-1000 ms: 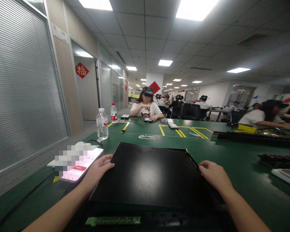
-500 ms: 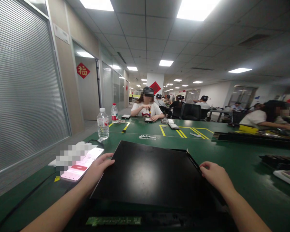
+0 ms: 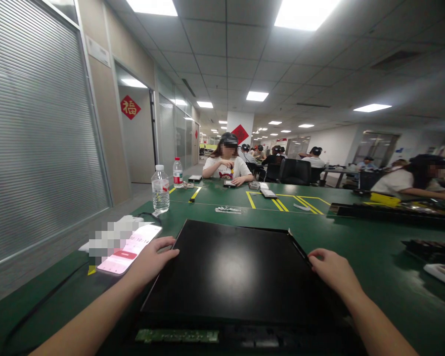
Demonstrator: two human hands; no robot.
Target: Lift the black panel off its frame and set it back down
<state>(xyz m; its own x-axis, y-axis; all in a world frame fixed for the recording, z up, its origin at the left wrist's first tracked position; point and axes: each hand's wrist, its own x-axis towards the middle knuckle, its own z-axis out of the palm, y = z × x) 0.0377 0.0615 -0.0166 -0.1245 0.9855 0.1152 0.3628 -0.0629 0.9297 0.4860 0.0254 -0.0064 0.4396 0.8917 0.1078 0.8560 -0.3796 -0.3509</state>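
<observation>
A flat black screen panel (image 3: 226,277) with a glossy face lies in front of me, over a black frame (image 3: 295,243) that shows along the right side and far edge. Along the near edge runs a narrow green circuit board (image 3: 177,336). My left hand (image 3: 159,257) is closed on the panel's left edge, thumb near the top face and fingertips partly hidden. At the right edge, my right hand (image 3: 330,269) pinches the rim with curled fingers. Whether it holds the panel alone or the frame too, I cannot tell.
Left of the panel lie a lit phone (image 3: 129,252) and a cable (image 3: 46,301). Two bottles, one clear-capped (image 3: 160,190) and one red-capped (image 3: 177,173), stand beyond. A person (image 3: 228,160) sits across the green table (image 3: 356,232). Dark parts (image 3: 430,252) lie right.
The panel's near edge has dropped slightly towards the frame, lying flatter. Both hands keep to its sides, and the view has shifted a little.
</observation>
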